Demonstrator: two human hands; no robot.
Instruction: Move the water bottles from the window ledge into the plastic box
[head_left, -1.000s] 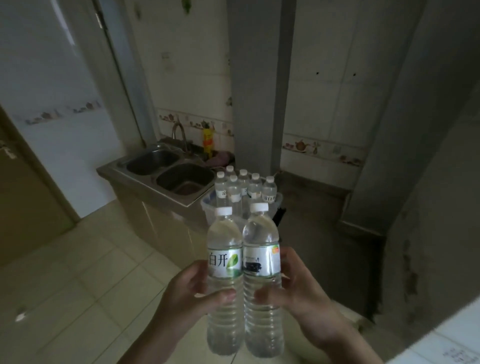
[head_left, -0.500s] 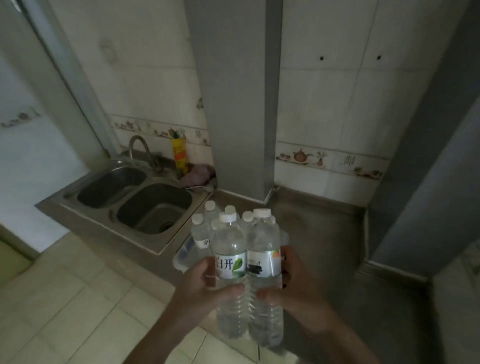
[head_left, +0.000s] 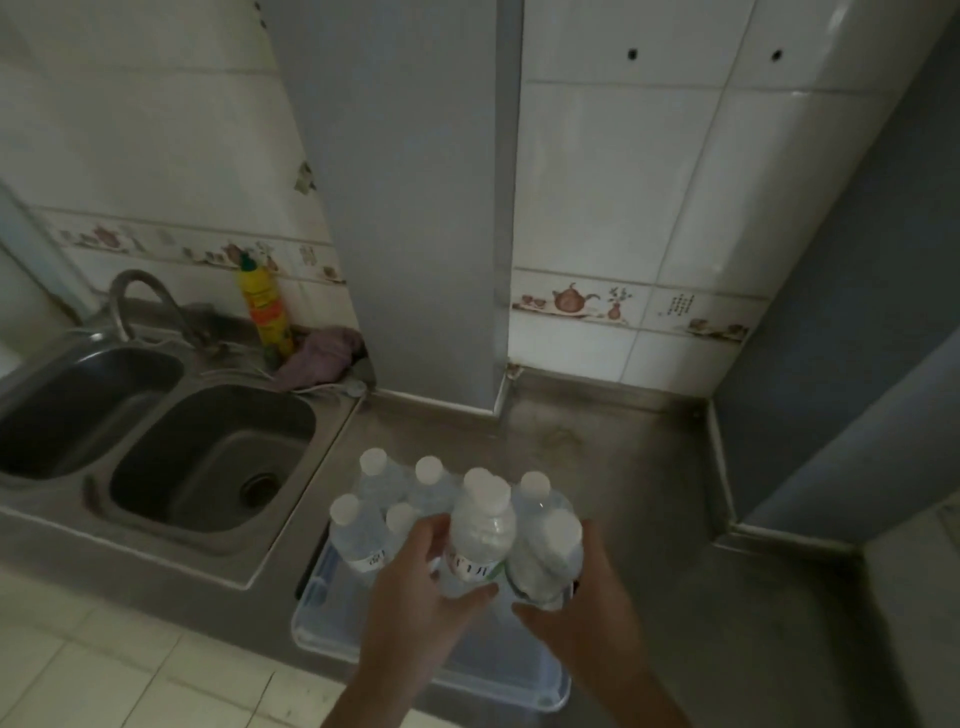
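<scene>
**Two bottles held upright over the box on the steel counter**

A stainless-steel counter (head_left: 613, 467) ran along a white-tiled wall with a border strip of teapot pictures. A grey column (head_left: 415, 197) met the counter near its middle. To the left lay a double sink (head_left: 208, 457) with a curved tap (head_left: 140, 296); behind it stood a yellow bottle (head_left: 265, 312) beside a crumpled pinkish cloth (head_left: 322, 356). Pale floor tiles showed at the lower left.

The clear plastic box (head_left: 332, 618) sat at the counter's front edge, just right of the sink. Several water bottles (head_left: 395, 493) stood upright in its far half, caps up.

The left hand (head_left: 415, 592) gripped one bottle (head_left: 480, 535), fingers and thumb curled round its body. The right hand (head_left: 582, 608) wrapped another bottle (head_left: 550, 556) the same way. The two touched side by side above the box's near half, long axes close to vertical, caps toward the camera. Both were clear, ribbed, with white caps; the left one bore a white label with a green patch.
</scene>
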